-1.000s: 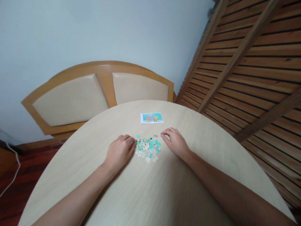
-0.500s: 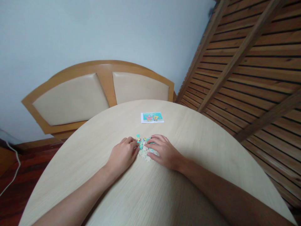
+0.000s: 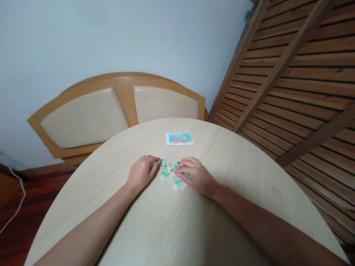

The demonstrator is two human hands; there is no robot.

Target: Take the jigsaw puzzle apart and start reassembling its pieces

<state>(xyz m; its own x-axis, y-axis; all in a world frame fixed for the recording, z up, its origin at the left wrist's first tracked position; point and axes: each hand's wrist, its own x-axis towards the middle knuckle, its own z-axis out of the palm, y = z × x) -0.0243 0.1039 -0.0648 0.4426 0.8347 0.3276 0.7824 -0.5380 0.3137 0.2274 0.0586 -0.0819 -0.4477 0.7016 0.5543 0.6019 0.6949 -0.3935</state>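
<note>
A small loose pile of jigsaw puzzle pieces (image 3: 171,176) lies on the round table, some teal or multicoloured and others pale. At the pile's upper left edge, my left hand (image 3: 142,170) has thumb and index finger drawn together at a teal puzzle piece (image 3: 163,160). My right hand (image 3: 196,176) reaches over the right side of the pile, its fingertips pinched low among the pieces at what seems to be a pale one. Its fingers hide part of the pile. Beyond both hands lies a picture card (image 3: 179,138) with a pink and a yellow cartoon figure on teal.
The pale wooden round table (image 3: 172,229) fills the foreground. A chair back (image 3: 126,98) with cream panels stands at its far side before a pale wall. Slatted wood (image 3: 277,81) rises on the right. A white cable (image 3: 20,199) hangs at the left.
My left hand has drawn slightly up and left, to the teal piece at the pile's edge. My right fingers have closed together, and more pieces show between the hands.
</note>
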